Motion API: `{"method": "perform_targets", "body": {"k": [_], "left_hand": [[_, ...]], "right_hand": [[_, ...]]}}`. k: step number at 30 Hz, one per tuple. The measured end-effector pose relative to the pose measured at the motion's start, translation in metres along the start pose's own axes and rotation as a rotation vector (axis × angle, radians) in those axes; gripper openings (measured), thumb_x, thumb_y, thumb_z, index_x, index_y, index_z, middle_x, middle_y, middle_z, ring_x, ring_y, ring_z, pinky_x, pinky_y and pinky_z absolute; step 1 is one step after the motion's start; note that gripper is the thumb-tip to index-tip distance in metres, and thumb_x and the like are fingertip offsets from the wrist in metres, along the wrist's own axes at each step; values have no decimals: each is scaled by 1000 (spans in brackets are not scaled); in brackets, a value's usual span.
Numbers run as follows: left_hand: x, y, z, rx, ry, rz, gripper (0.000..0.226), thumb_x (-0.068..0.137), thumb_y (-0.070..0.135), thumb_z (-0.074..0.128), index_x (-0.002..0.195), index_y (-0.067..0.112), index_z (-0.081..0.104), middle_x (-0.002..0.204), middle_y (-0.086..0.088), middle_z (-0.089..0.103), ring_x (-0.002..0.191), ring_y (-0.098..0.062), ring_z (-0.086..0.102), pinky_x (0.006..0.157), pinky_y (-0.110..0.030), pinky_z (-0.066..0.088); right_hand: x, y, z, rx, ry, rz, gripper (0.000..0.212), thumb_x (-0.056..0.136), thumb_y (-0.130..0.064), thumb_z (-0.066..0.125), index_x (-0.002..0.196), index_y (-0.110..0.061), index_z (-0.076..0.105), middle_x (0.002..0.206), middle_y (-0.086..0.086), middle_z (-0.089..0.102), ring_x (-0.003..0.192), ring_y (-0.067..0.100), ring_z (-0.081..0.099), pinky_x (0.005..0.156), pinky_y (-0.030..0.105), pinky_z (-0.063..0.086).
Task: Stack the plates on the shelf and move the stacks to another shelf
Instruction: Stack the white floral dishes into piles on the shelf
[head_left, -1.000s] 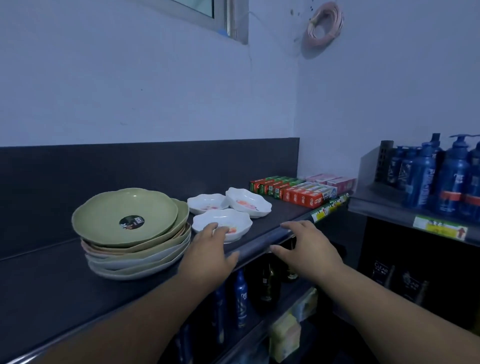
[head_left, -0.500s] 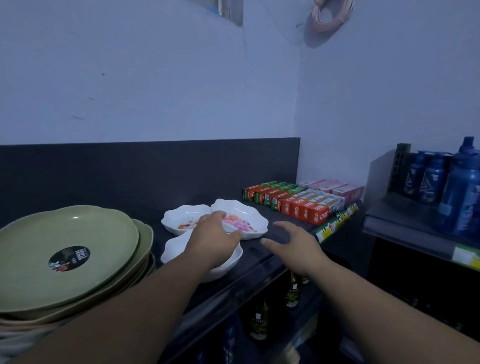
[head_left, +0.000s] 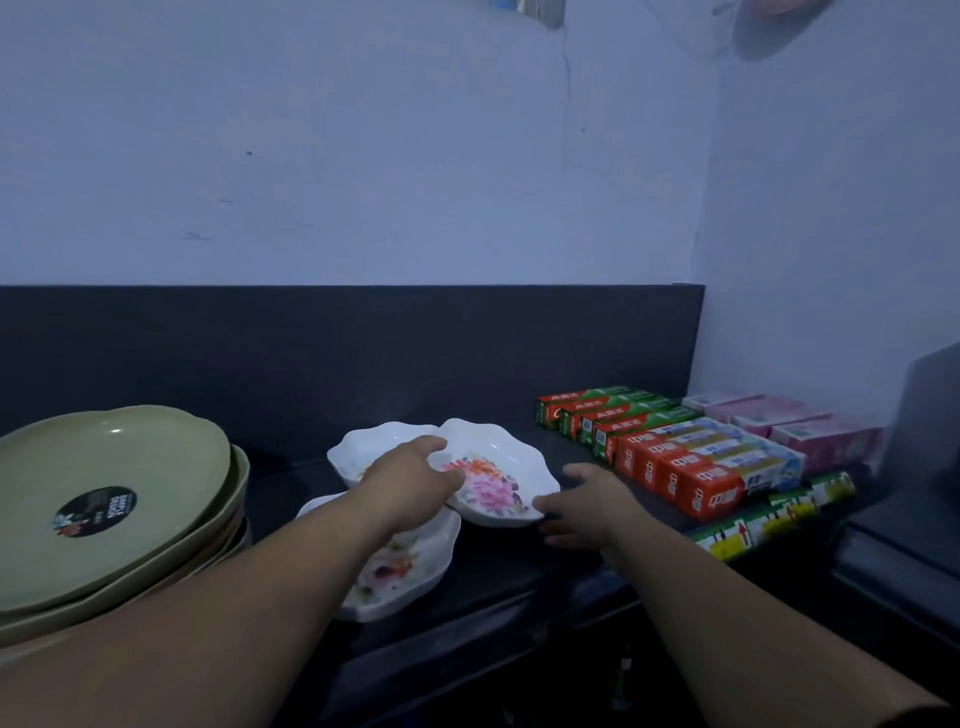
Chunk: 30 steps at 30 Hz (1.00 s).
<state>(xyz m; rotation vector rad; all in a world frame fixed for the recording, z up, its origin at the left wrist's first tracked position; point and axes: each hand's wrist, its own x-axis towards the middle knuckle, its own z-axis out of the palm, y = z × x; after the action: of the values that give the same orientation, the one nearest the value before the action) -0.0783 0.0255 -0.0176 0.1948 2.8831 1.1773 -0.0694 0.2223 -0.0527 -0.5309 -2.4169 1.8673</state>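
- Clamping grip of left hand (head_left: 410, 480) on 9 o'clock rim of flowered plate (head_left: 498, 483), fingers curled over it.
- Holding right hand (head_left: 587, 501) just at its 4 o'clock rim, grip apart, fingers loose.
- Sitting on shelf (head_left: 519, 569), 7 o'clock edge overlapping front white plate (head_left: 410, 566); rear white plate (head_left: 363, 447) at 10 o'clock.
- Toothpaste boxes (head_left: 696, 467) at 3 o'clock, green plates stack (head_left: 114, 493) at 9 o'clock.

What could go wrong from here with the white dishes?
The left hand holds the flowered dish by one rim only; it could tip or slip before the right hand supports it.
The near dish sits by the shelf edge under the left forearm; a nudge might knock it off.
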Motion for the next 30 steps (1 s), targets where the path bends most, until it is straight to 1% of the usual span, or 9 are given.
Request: {"method": "perform_targets", "body": {"k": [3, 8, 13, 15, 17, 20, 23, 26, 30], "left_hand": [[-2, 4, 5, -14, 6, -17, 56, 89, 42, 56, 141, 34, 37, 140, -3, 47, 118, -21, 52, 95, -28, 43], [-10, 14, 7, -198, 131, 69, 61, 87, 37, 60, 141, 40, 32, 124, 7, 56, 107, -14, 56, 93, -28, 45], [-35, 20, -19, -447, 343, 218, 45, 88, 18, 60, 117, 48, 44, 107, 20, 59, 97, -6, 62, 77, -25, 53], [-46, 14, -36, -504, 365, 233, 50, 86, 15, 59, 108, 57, 43, 109, 18, 61, 99, -13, 65, 82, -38, 56], [-63, 3, -57, -576, 366, 221, 59, 82, 10, 58, 115, 57, 42, 109, 17, 63, 99, -19, 67, 79, -45, 58], [-91, -21, -93, -660, 412, 206, 68, 80, 3, 56, 125, 51, 41, 111, 5, 64, 95, -24, 69, 70, -43, 59], [-130, -49, -134, -784, 414, 110, 60, 87, -5, 50, 128, 38, 45, 111, -10, 64, 86, -29, 70, 61, -34, 59], [-172, -87, -171, -857, 398, 27, 57, 86, -7, 49, 128, 33, 50, 107, -12, 69, 72, -24, 69, 59, -33, 57], [-230, -145, -221, -846, 406, -56, 55, 85, -7, 49, 122, 32, 57, 107, -8, 72, 78, -25, 69, 69, -40, 58]], "right_hand": [[7, 1, 1, 11, -66, -15, 60, 84, 11, 61, 137, -10, 44, 106, 22, 63, 69, 30, 68, 66, 41, 61], [0, -7, 0, 102, 17, -151, 54, 80, 12, 55, 126, -17, 52, 103, 14, 65, 77, 31, 69, 55, 36, 59], [-34, -34, 10, 272, -72, -304, 68, 82, 12, 54, 136, -28, 40, 94, 4, 68, 78, 29, 71, 66, 39, 61], [-52, -44, 23, 281, -135, -336, 81, 82, 10, 57, 147, -31, 30, 99, 1, 68, 82, 28, 74, 67, 38, 63], [-71, -54, 39, 279, -223, -366, 86, 84, 8, 57, 150, -36, 23, 103, 2, 67, 72, 22, 75, 61, 31, 60], [-100, -70, 68, 205, -297, -439, 86, 86, -8, 64, 149, -44, 18, 114, -4, 63, 72, 14, 75, 64, 31, 59], [-127, -89, 98, 139, -304, -517, 81, 84, -38, 71, 145, -53, 21, 127, -14, 54, 98, 14, 69, 76, 37, 61], [-151, -111, 136, 190, -402, -496, 72, 83, -47, 69, 143, -51, 30, 136, -8, 52, 109, 19, 64, 73, 39, 61], [-188, -134, 203, 234, -671, -368, 48, 92, -26, 64, 135, -38, 45, 103, -1, 76, 81, 16, 73, 62, 34, 57]]}}
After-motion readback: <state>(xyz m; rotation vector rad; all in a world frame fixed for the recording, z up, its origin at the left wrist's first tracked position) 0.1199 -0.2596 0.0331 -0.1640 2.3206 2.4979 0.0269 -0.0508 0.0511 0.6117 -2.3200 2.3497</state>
